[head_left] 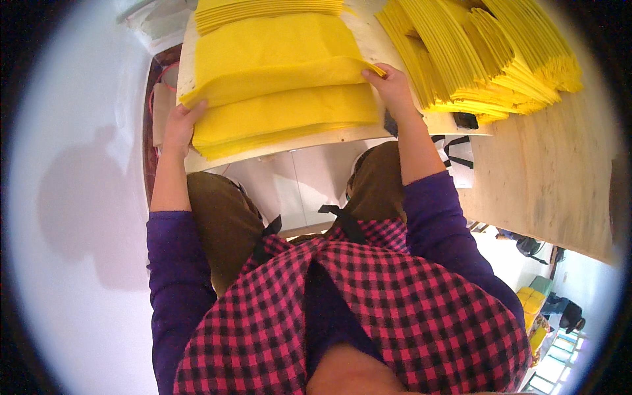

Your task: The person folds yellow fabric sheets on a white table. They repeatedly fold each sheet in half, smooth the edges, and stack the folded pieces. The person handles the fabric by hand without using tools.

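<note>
A yellow fabric sheet (276, 74) lies across a stack of yellow fabric sheets (289, 118) on the wooden table in front of me. Its near edge is lifted and bowed between my hands. At the left corner my left hand (180, 125) pinches the sheet's edge, fingers partly hidden beneath it. My right hand (391, 85) grips the right corner between thumb and fingers, slightly farther from me. The lower stack shows several layered edges along the table's front.
Folded yellow fabric piles (480, 56) crowd the right side, with another yellow stack (266, 14) at the far end. A small black object (465, 120) sits by the table edge (263, 157). A wooden board (546, 171) extends right; a white wall (85, 178) stands left.
</note>
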A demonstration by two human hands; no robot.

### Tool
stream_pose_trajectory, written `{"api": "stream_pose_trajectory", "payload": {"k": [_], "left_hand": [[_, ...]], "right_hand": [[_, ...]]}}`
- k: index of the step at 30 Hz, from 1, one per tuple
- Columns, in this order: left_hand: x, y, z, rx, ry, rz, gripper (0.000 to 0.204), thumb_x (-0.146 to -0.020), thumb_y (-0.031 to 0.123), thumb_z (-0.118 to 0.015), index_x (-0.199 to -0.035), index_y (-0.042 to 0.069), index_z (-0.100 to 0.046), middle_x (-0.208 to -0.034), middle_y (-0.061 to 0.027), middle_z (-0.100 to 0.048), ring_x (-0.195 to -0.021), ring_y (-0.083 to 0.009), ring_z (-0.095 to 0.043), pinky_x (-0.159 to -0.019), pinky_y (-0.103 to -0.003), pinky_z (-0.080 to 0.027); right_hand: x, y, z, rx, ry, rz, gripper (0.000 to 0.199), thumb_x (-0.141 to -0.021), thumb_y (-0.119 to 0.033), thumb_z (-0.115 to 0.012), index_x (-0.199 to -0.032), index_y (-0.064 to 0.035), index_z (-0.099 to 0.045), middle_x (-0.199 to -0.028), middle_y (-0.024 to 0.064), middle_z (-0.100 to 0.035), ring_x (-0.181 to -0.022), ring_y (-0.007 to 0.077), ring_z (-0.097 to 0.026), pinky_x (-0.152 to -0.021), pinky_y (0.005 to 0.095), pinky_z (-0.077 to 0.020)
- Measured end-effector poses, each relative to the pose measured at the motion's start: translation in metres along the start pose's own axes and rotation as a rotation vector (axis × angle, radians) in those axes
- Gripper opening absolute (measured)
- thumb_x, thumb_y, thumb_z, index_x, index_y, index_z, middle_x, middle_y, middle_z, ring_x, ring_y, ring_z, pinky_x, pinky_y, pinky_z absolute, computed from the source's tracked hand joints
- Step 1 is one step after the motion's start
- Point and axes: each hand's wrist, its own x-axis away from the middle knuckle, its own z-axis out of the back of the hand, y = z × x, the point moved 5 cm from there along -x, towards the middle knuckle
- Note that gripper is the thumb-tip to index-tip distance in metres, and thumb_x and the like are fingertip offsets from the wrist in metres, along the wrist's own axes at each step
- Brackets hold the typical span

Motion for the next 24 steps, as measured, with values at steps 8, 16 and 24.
{"api": "stream_pose_trajectory", "payload": {"k": [8,16,24], "left_hand": [[-0.001,-0.001,0.000,0.037,0.057,0.081,0.027,-0.090,0.017,-0.061,-0.112,0.001,-0.060,-0.101,-0.0044,-0.066,-0.087,-0.0122,-0.062,-0.076,-0.026,-0.049],[-0.007,0.011,0.011,-0.143,0.192,-0.116,0.028,-0.089,0.016,-0.063,-0.112,0.000,-0.063,-0.107,-0.0034,-0.065,-0.094,-0.0109,-0.059,-0.089,-0.026,-0.042],[-0.013,0.014,0.008,-0.021,0.132,-0.205,0.029,-0.088,0.016,-0.065,-0.113,0.000,-0.063,-0.110,-0.0036,-0.065,-0.100,-0.0112,-0.057,-0.093,-0.026,-0.040]], "right_hand": [[-0.002,0.022,-0.019,-0.108,0.118,-0.022,0.031,-0.083,-0.029,-0.068,-0.097,-0.0014,-0.067,-0.076,0.0046,-0.065,-0.068,0.0120,-0.058,-0.065,0.0280,-0.0468],[-0.017,0.002,-0.015,-0.198,0.078,0.087,0.028,-0.086,-0.027,-0.065,-0.096,-0.0007,-0.067,-0.071,0.0030,-0.063,-0.063,0.0099,-0.055,-0.059,0.0261,-0.0453],[-0.033,0.024,-0.026,-0.241,0.148,0.218,0.027,-0.085,-0.025,-0.066,-0.097,-0.0013,-0.066,-0.070,0.0041,-0.063,-0.063,0.0107,-0.056,-0.060,0.0268,-0.0462]]}}
